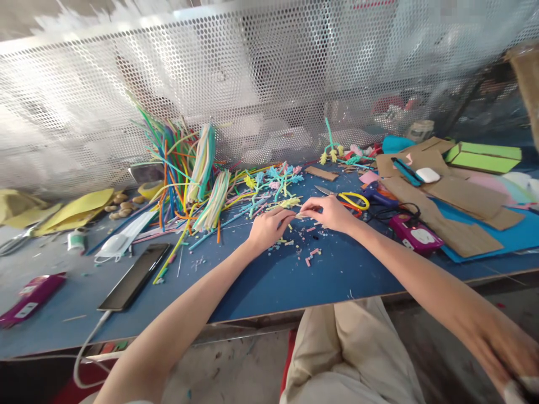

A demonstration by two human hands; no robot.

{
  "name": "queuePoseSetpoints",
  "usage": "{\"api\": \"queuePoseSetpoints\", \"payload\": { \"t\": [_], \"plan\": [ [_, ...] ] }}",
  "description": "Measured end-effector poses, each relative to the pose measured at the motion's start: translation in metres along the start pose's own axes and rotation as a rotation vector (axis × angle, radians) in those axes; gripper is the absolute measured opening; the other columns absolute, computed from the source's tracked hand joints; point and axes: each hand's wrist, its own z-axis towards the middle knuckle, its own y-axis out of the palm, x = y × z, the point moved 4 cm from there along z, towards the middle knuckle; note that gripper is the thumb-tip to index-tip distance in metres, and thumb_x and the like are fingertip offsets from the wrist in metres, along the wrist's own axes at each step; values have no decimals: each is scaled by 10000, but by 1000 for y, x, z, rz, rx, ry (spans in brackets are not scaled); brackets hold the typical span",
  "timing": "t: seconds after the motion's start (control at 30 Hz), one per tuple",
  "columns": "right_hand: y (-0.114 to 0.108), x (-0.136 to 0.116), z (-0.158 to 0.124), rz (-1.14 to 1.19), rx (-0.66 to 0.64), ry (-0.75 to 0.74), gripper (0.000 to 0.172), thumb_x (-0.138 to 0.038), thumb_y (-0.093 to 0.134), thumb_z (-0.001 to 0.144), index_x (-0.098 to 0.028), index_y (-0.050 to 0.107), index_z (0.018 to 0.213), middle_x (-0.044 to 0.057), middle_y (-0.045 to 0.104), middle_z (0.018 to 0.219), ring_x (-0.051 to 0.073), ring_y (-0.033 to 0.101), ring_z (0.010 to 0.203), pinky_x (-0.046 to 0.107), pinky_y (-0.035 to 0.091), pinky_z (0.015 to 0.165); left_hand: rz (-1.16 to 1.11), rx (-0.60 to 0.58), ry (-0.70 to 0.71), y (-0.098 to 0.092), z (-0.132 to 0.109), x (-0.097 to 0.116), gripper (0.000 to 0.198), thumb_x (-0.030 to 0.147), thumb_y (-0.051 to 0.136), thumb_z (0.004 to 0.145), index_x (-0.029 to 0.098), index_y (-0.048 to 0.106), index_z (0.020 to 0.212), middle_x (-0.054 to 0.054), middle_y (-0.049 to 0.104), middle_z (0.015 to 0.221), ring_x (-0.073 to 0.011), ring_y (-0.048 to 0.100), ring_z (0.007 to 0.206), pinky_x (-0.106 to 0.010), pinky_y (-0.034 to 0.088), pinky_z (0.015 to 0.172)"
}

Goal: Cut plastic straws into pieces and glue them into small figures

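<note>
Over the middle of the blue table, my left hand (269, 229) and my right hand (328, 214) meet fingertip to fingertip. Both are closed in a pinch around something small and pale that I cannot make out. Just behind them lies a pale yellow frilled piece (289, 202). Further back is a cluster of blue, pink and yellow flower shapes (278, 178) on thin stems. Scissors with yellow handles (355, 200) lie beside my right hand. Small cut bits (312, 256) in pink, yellow and blue are scattered under and in front of my hands.
Bundles of coloured soft sticks (202, 163) stand at the back left. A phone (137, 276) with a white cable and a face mask (122, 238) lie left. Cardboard pieces (446, 216) and a magenta box (415, 233) are right. A perforated metal screen (269, 73) closes the back.
</note>
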Motion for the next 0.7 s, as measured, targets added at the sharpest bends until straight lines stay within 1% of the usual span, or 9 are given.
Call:
{"api": "queuePoseSetpoints", "payload": {
  "t": [0.1, 0.17, 0.33, 0.47, 0.57, 0.63, 0.7],
  "plan": [
    [1, 0, 0, 10, 0, 30, 198, -411, 679, 920, -227, 749, 949, 21, 774, 908, 156, 687, 784, 307, 532, 747, -4, 9, -9, -2, 0, 3, 294, 410, 478, 1048, 279, 718, 1156, -15, 741, 1054, -128, 692, 848, -223, 485, 701],
    [2, -1, 0, 0, -4, 29, 201, -413, 682, 920, -226, 750, 952, 23, 773, 904, 153, 682, 773, 308, 527, 735, -8, 19, -15, -3, 1, 5, 286, 433, 504, 1036, 286, 726, 1141, -6, 744, 1035, -118, 683, 798, -222, 481, 689],
    [1, -4, 0, -23, 11, -60, 198, -401, 671, 939, -226, 765, 949, 28, 769, 919, 152, 669, 781, 311, 517, 739, -31, 53, -18, -5, 0, 6, 279, 433, 519, 1030, 287, 744, 1107, -3, 752, 1027, -107, 671, 748, -224, 474, 683],
    [0, -6, 1, -36, 44, -143, 190, -406, 671, 943, -246, 773, 946, 31, 769, 954, 176, 679, 854, 336, 529, 800, -46, 54, -13, -4, -1, 4, 281, 433, 521, 1029, 272, 735, 1117, -12, 757, 1040, -116, 682, 762, -234, 484, 694],
    [1, -7, 1, -15, 31, -184, 178, -401, 663, 950, -260, 771, 932, 28, 770, 986, 189, 685, 936, 360, 530, 873, -65, 61, 13, -4, -1, 3, 267, 435, 539, 1020, 272, 735, 1101, -10, 761, 1025, -131, 696, 812, -244, 505, 752],
    [2, -6, 1, -9, 22, -174, 173, -400, 667, 947, -261, 769, 931, 28, 768, 991, 188, 684, 939, 358, 531, 867, -73, 68, 28, -5, 0, 4, 261, 432, 549, 1016, 271, 738, 1094, -14, 764, 1014, -139, 702, 845, -251, 516, 790],
    [2, -5, 1, -10, 18, -151, 169, -400, 679, 939, -258, 770, 936, 29, 766, 986, 183, 681, 908, 346, 534, 825, -72, 80, 32, -6, 0, 4, 267, 429, 544, 1018, 265, 743, 1084, -24, 766, 1003, -146, 708, 875, -256, 521, 813]
  ]
}}
